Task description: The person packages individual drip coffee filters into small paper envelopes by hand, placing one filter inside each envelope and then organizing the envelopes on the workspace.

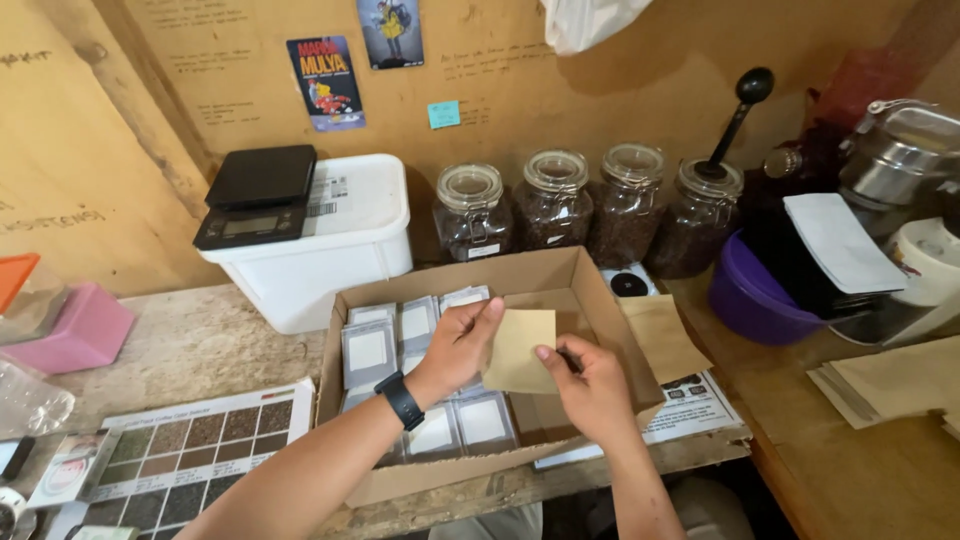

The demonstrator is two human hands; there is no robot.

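Observation:
Both my hands hold one small tan paper pouch (520, 350) over an open cardboard box (600, 290). My left hand (455, 345), with a black watch on the wrist, grips the pouch's left edge. My right hand (592, 385) pinches its lower right corner. Inside the box lie several flat silver pouches with white labels (370, 352), packed in rows on the left side. The box's right part shows bare cardboard behind the pouch.
A white tub (345, 255) carries a black scale (258, 195) behind the box. Several glass jars of dark beans (552, 205) line the wall. A purple bowl (755, 305), metal grinder (900, 160), brown paper bags (895, 385), a pink container (75, 335) and a printed chart (190, 445) surround the box.

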